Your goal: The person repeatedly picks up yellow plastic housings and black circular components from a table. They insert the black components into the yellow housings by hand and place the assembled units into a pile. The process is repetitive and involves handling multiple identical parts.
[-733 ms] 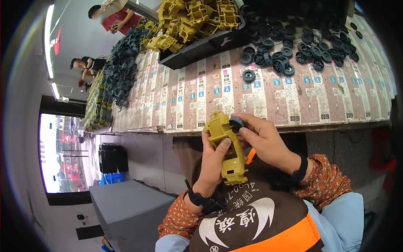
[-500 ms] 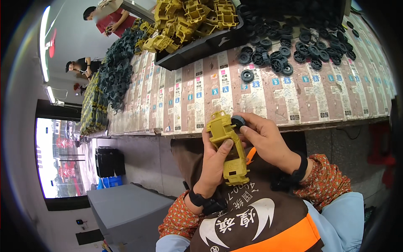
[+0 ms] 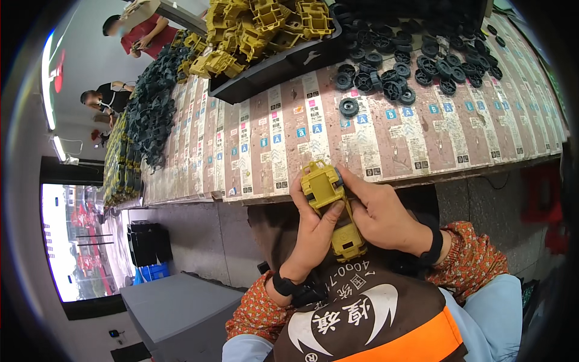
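Nearby, black wheels (image 3: 422,57) litter paper-covered table (image 3: 289,151).

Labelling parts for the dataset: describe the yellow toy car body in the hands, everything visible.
The yellow toy car body looks like moulded matte plastic, a long chassis-like shell with ribbed, boxy sections and a flat rear panel. It is held lengthwise just off the table edge. The left hand wraps it from the left, the right hand from the right. A dark part shows at its upper right.
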Motion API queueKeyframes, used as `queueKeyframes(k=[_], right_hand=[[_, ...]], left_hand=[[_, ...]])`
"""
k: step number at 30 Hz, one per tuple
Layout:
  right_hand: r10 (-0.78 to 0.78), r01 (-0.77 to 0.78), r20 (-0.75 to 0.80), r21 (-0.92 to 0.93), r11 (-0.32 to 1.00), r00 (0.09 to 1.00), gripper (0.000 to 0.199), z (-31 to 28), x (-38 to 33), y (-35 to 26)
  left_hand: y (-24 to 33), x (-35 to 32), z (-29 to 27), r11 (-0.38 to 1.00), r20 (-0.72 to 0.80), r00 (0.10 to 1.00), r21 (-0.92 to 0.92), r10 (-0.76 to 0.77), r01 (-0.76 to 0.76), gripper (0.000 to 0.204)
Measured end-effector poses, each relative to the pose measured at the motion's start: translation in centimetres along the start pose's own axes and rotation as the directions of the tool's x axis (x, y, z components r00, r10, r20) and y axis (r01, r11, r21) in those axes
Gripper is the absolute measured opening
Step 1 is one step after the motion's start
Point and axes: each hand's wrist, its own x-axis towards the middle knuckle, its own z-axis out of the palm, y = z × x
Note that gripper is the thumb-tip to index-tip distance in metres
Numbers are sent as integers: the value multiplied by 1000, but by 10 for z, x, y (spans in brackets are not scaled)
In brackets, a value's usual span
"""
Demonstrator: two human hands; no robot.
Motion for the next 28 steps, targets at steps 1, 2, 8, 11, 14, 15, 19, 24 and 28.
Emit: queueKeyframes(k=[1, 2, 8, 11, 14, 15, 19, 24, 28], right_hand=[[53, -50, 57, -41, 998, 997, 67, -2, -1, -3], [38, -36, 42, -51, 998, 998, 69, 0, -2, -3], [43, -37, 42, -146, 989, 998, 59, -1, 6, -14], [22, -7, 72, -202, 979, 997, 46, -23, 34, -19], [-92, 20, -96, -574, 819, 991, 37, -46, 96, -12], [-205, 40, -130, -747, 663, 970, 34, -50, 110, -6], [-190, 85, -22, -841, 535, 982, 35, -48, 133, 20], [-52, 38, -6, -601, 798, 999, 40, -32, 116, 15], [257, -286, 165, 183, 941, 952, 46, 12, 76, -22]], left_hand=[[0, 1, 0, 1000, 12, 1000, 11, 9, -9, 73], [0, 2, -2, 1000, 37, 999, 7, -5, 5, 73], [4, 5, -17, 983, 147, 984, -133, -105, 125, 76], [21, 5, -28, 949, 164, 975, -252, -149, 187, 77], [35, 22, -46, 876, 157, 962, -401, -222, 268, 77], [33, 27, -52, 865, 95, 971, -440, -221, 240, 70], [33, 40, -75, 791, 34, 971, -574, -235, 211, 40], [21, 57, -101, 711, 81, 980, -677, -182, 188, 41], [26, 73, -105, 711, 13, 974, -682, -224, 173, 45]])
